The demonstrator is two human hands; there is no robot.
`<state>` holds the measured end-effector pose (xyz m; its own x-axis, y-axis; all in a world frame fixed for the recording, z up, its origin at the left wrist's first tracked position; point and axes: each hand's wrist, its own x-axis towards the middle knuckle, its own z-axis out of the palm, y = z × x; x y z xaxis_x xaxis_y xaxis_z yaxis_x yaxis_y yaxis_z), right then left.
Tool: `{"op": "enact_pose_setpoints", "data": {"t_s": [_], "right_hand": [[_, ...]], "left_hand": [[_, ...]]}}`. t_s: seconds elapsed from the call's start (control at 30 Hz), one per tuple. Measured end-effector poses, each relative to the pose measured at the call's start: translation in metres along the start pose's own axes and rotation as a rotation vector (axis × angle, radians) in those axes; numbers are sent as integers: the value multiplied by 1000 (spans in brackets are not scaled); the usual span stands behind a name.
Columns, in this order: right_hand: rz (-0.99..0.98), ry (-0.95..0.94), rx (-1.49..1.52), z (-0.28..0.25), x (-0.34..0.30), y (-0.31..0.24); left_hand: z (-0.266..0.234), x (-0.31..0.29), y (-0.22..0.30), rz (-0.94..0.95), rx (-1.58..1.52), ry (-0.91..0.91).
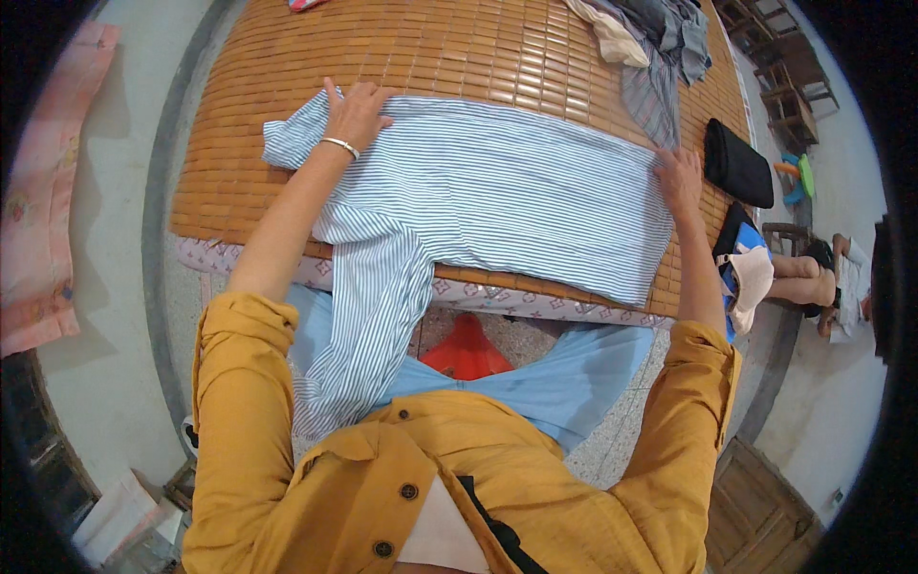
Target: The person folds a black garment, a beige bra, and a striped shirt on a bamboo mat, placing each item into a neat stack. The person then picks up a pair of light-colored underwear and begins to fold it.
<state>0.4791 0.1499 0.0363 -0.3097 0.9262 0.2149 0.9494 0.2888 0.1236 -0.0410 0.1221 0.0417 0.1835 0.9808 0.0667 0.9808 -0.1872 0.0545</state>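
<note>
A blue-and-white striped shirt [516,191] lies folded lengthwise and mostly flat across the woven mat. One sleeve [378,306] hangs over the near edge, down onto my lap. At the left end of the shirt, by its far edge, my left hand [358,115] rests on the cloth with its fingers spread; a pale bangle circles that wrist. My right hand [680,180] is at the far right corner of the shirt, fingertips closed on the cloth's edge.
The brown tile-like mat [402,48] covers a bed. Rumpled dark clothes [669,43] lie at the far right, a black folded item [738,163] below them. A beige cloth [749,284] sits at the right edge. Beneath the near edge is something red [466,346]. Another person [824,284] is beyond, right.
</note>
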Motion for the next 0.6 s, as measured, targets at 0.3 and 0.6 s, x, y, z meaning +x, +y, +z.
{"op": "enact_pose_setpoints", "data": {"t_s": [0.3,0.6], "right_hand": [[-186,310,67,8,-43,-4],[-49,266,143,26,-50,12]], "left_hand": [[12,-37,-6,376,75,417],[0,-44,-8,421,82,384]]}}
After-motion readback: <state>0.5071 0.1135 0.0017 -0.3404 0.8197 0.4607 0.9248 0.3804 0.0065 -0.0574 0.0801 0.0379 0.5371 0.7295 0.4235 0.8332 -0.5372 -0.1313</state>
